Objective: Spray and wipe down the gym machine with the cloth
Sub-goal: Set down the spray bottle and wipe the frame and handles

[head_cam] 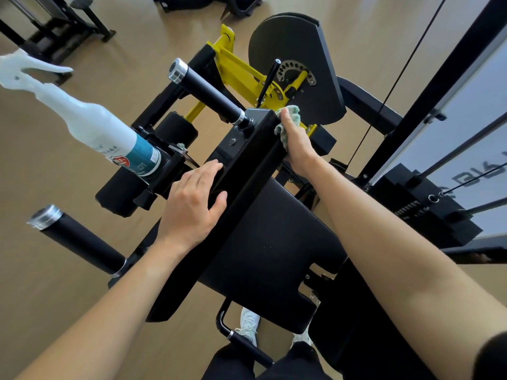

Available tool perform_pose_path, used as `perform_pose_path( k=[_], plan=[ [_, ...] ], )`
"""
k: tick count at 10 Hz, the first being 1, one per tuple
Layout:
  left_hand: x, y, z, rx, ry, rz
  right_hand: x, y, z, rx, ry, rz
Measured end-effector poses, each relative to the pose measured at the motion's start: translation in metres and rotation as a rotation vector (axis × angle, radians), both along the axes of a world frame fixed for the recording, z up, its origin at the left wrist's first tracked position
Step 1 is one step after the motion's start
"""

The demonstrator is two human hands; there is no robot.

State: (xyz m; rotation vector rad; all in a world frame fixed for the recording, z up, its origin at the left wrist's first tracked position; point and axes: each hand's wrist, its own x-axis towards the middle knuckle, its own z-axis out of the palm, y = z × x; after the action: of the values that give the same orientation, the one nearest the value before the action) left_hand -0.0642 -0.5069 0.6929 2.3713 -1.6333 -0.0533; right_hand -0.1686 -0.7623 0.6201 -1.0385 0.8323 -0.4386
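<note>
Head view: a green cloth (289, 120) was pressed by the right hand (297, 144) against the far right edge of the black beam (247, 171) of the gym machine (274, 242). The left hand (192, 207) was laid flat and open on the beam's near left side. A white spray bottle (90, 127) was seen resting on the machine at far left.

Tan floor (55, 270) carries black gym machine (263, 259) — spray bottle (109, 133) seemingly perched on it.
</note>
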Motion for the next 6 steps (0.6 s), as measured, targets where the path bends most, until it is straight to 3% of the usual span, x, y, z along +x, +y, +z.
perform_pose_path(
  k=[2, 6],
  plan=[
    [0.001, 0.0, 0.0, 0.007, -0.008, -0.005, 0.015, -0.019, 0.018, -0.017, 0.13, 0.086],
    [0.0, 0.001, 0.0, -0.003, 0.002, -0.005, -0.012, 0.021, 0.005, -0.245, -0.037, -0.099]
  ],
)
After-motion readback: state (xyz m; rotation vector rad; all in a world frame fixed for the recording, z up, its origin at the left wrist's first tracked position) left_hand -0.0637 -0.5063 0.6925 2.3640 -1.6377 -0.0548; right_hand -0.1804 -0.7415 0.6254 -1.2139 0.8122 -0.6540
